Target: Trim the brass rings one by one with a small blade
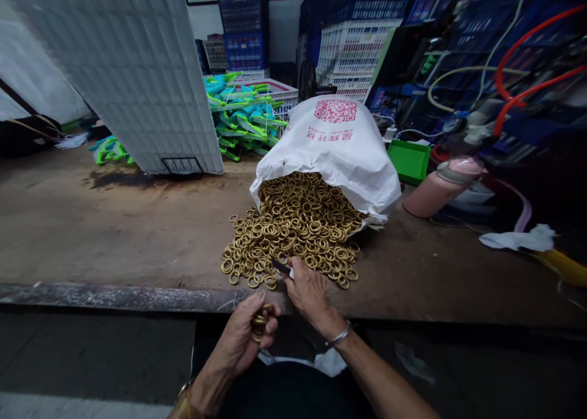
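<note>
My left hand (pixel 250 330) is closed around several brass-coloured rings (pixel 260 324), held just off the table's front edge. In my right hand (pixel 308 290) is a small knife with a dark blade (pixel 280 266) and a pale handle, its tip pointing left over the ring pile. The heap of brass-coloured rings (pixel 293 235) spills across the table from the mouth of a white woven sack (pixel 358 156) with red print. That sack lies on its side, its opening towards me. My right fingers are at the near edge of the heap.
A tall grey quilted panel (pixel 137 70) stands at the left on the brown table (pixel 114 235). Behind it lie green and blue plastic pieces (pixel 247 116). To the right are a green tray (pixel 408 161), a pink bottle (pixel 443 186) and orange hoses (pixel 504 70). Stacked crates (pixel 243 24) fill the back.
</note>
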Demonstrator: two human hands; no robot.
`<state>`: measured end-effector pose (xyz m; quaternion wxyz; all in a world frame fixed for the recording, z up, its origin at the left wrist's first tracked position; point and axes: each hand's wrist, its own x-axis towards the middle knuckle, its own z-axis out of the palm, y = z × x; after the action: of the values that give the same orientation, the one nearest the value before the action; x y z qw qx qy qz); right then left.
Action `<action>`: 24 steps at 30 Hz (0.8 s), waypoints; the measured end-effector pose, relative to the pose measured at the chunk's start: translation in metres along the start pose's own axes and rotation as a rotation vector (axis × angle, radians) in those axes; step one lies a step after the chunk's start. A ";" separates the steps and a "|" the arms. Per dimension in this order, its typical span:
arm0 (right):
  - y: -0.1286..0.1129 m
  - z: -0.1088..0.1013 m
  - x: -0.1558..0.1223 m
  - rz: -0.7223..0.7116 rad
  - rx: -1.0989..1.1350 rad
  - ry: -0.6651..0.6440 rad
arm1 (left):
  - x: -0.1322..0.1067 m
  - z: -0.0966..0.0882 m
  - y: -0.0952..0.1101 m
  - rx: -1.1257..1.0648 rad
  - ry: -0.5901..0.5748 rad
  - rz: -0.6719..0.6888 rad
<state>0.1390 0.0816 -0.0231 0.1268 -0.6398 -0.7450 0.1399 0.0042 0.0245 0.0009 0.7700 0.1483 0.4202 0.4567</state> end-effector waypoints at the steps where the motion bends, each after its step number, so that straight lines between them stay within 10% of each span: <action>1: -0.003 0.002 0.002 0.019 -0.025 -0.008 | 0.000 -0.003 0.001 -0.005 0.011 0.002; 16: 0.007 0.012 0.011 0.018 0.214 0.070 | 0.014 -0.022 -0.003 -0.044 -0.075 -0.020; 24: 0.007 -0.011 -0.007 0.202 1.057 -0.203 | 0.021 -0.010 -0.014 0.650 0.156 0.510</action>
<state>0.1507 0.0758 -0.0156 0.3443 -0.5407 -0.5164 0.5678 0.0096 0.0329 -0.0248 0.5110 0.4478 0.5495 0.4862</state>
